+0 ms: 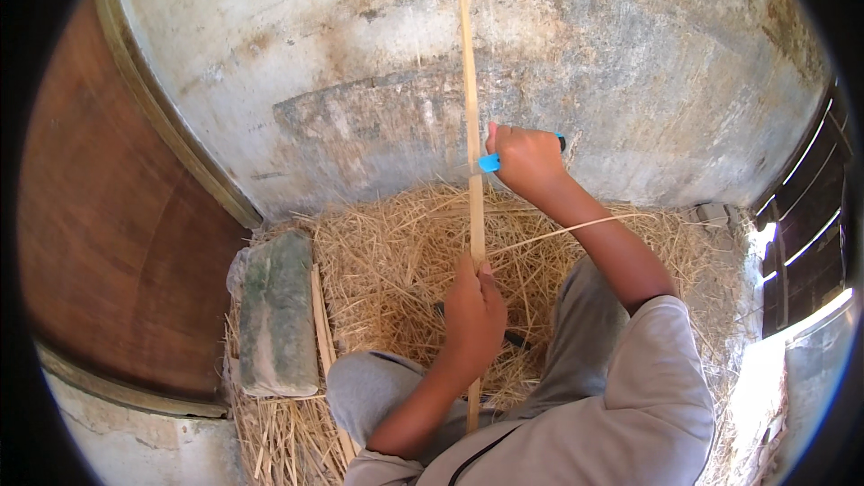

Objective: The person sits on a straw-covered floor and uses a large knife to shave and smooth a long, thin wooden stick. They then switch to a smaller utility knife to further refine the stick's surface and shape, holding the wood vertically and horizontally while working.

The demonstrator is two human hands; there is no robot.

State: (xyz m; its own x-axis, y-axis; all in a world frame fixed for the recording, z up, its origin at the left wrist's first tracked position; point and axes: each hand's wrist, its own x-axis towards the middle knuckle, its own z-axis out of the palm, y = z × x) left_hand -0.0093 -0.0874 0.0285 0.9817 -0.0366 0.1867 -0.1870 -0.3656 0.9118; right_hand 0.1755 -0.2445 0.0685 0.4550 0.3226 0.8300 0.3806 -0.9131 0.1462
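A long, pale bamboo strip point(470, 81) stands nearly upright before me, running from my lap up in front of the wall. My left hand point(474, 306) is closed round its lower part. A blue utility knife point(489, 163) is gripped in my right hand point(529, 160), fingers wrapped round its handle and the dark end showing past the fist. Its blade meets the strip's right edge around mid-length, well above my left hand. A thin sliver point(562, 232) slants out to the right from near my left hand. Behind that hand, a dark object point(517, 339) is partly hidden.
Straw-like shavings point(387, 225) cover the ground around my legs. To the left lies a greenish-grey stone block point(277, 315) with narrow strips point(322, 328) beside it. A stained wall point(360, 126) rises ahead, a brown wooden door point(135, 216) at left, dark slats point(805, 216) at right.
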